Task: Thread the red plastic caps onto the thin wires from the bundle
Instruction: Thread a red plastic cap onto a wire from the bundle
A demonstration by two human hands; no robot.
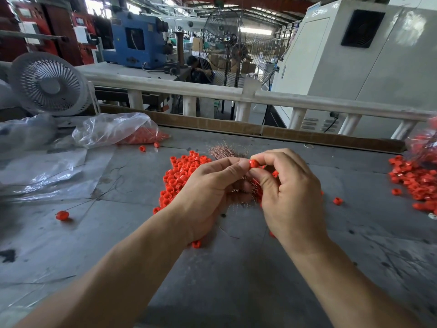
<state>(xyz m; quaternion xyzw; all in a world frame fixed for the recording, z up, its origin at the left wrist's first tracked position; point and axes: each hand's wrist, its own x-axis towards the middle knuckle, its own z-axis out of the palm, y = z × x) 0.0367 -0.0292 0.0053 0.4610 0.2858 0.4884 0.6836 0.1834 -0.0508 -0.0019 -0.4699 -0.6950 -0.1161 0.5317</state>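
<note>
**One cap pinched at the wire ends, a heap waiting behind**

The small red plastic ring-shaped cap (254, 163) sits in the pinch of the right hand (287, 190), thumb and forefinger curled onto its sides just above the middle of the table. It looks light, hard and smooth, so it will probably slip or roll if the pinch loosens; holding it by the rim leaves the hole free. The left hand (208, 197) is curled round the bundle of thin coppery wires (228, 153), whose fanned tips show just beyond the knuckles. The strands look springy and easily bent, best held close to the tip being fed.

Counts: one cap in the fingers; one wire bundle; a heap of loose red caps (183, 172) behind the left hand, too many to count. On the near left lies one red cap already on a dark wire (62, 215). To the far left is one clear plastic bag of red caps (118, 131), and a second spill of caps (416, 178) at the right edge. All rest on the grey worktable (236, 268).
</note>
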